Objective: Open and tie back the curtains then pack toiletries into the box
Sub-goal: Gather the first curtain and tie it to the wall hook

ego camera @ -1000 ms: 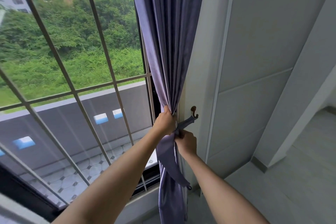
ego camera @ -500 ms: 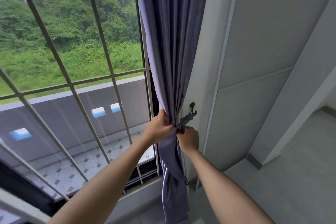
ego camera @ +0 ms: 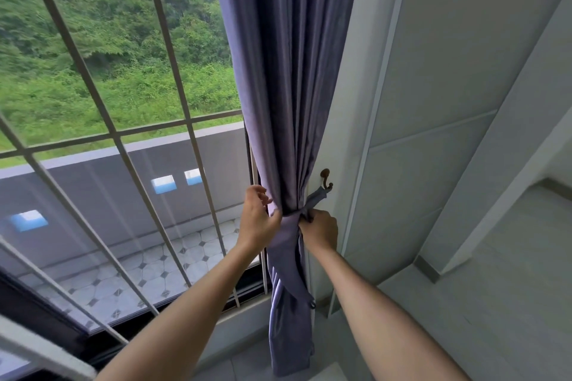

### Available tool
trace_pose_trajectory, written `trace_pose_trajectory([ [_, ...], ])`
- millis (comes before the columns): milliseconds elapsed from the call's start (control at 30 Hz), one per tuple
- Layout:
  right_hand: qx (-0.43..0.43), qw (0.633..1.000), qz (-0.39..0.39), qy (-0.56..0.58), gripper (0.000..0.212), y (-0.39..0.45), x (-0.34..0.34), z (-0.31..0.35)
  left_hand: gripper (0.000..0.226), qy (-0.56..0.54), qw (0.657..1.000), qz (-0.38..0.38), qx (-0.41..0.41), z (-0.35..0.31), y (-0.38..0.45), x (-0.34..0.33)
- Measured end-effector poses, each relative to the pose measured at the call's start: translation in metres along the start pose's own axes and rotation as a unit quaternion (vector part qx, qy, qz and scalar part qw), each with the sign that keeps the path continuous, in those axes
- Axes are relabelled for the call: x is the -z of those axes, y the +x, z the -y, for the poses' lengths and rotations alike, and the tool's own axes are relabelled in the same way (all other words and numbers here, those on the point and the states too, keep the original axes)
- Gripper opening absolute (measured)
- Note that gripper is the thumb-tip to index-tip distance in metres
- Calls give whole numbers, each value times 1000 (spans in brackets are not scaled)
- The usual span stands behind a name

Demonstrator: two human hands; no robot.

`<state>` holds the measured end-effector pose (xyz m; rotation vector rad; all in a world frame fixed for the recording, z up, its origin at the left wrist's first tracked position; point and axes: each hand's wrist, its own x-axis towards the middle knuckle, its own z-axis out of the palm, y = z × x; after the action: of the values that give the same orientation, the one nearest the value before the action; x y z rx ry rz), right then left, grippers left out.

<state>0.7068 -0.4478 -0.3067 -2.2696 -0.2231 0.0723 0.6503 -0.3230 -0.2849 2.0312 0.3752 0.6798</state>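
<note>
Two bare arms reach up from the bottom edge toward a gathered curtain beside a window. On the far left, the window is crossed by pale metal bars, and through the glass there is green brush, a grey parapet and a tiled balcony floor. Moving right, the left hand rests against the left side of the bunched purple curtain, thumb and palm pressed to the fabric, the upper fingers loosely spread and not closed around it. The curtain hangs in narrow folds from the top of the view down to the sill, drawn tight at hand height by a matching purple tieback that wraps around it, with a loose tail hanging below. Just right of the curtain, the right hand is curled into a fist, pinching the end of the tieback. From that pinch the strap runs up to a small brown hook fixed on the pale wall, where it is looped. Farther right, the wall panels meet a light floor.
</note>
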Motion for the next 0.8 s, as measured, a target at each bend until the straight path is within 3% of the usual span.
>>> trace_pose_trajectory([
  [133,-6,1000,7,-1,18,0,0,0,13,64,995,76,0,7,6,-4],
  [367,-17,999,24,16,22,1,2,0,44,114,986,118,27,2,21,0],
  [633,8,1000,12,-17,16,0,-5,4,51,149,971,184,30,-6,31,-1],
  [800,9,998,-35,-50,22,-2,-13,11,34,127,965,225,41,-11,33,1],
])
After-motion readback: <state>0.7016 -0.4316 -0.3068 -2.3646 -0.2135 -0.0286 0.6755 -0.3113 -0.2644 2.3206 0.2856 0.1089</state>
